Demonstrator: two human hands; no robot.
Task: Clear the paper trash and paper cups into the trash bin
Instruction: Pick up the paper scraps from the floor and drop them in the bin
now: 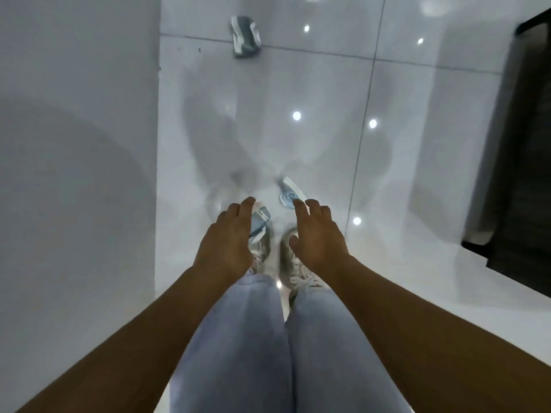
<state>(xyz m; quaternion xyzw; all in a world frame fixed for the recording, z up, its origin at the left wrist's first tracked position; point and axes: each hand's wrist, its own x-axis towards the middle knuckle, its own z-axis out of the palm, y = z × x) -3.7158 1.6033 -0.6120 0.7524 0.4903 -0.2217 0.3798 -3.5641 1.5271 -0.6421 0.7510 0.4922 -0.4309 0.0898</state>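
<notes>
Both hands are extended downward over a glossy tiled floor (402,93). The left hand (228,236) is spread, with fingers lying against a flattened paper cup (260,223) at about 11 o'clock of the shoes; whether it is gripped cannot be told. The right hand (317,234) is held wide and holds nothing, its forefinger set just beside a second crushed cup (289,193) at 12 o'clock. A third crumpled piece (246,35) is seen well apart, far out at 12 o'clock. No trash bin is shown. A flat cup could be pushed along the slick tile rather than lifted, should the fingers skid.
</notes>
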